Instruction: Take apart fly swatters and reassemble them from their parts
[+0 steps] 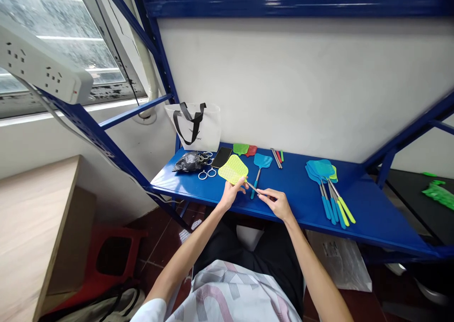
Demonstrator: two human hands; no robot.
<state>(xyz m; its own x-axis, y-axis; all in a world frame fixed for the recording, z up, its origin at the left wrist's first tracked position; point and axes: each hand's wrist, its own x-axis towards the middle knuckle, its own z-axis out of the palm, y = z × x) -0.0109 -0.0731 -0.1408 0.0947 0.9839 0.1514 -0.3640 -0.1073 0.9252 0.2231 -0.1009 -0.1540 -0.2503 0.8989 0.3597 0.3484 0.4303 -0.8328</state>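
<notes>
A yellow fly swatter (232, 169) with a perforated head is held up over the near edge of the blue table. My left hand (231, 193) grips it at the base of the head. Its metal rod (253, 187) slants down to the right, where the fingers of my right hand (278, 204) pinch it; the rod's far end is hidden. Just behind lies a blue fly swatter (263, 161) with a metal shaft and blue handle. Farther back are a green swatter head (240, 149) and a red swatter head (251, 150).
To the right, several blue and yellow fly swatters (322, 169) lie in a pile. Metal rods (276, 158) rest near the wall. On the left are a phone (222, 157), white rings (203, 175), a black plastic bag (189, 161) and a white tote bag (209, 123). Blue frame posts (106, 149) flank the table.
</notes>
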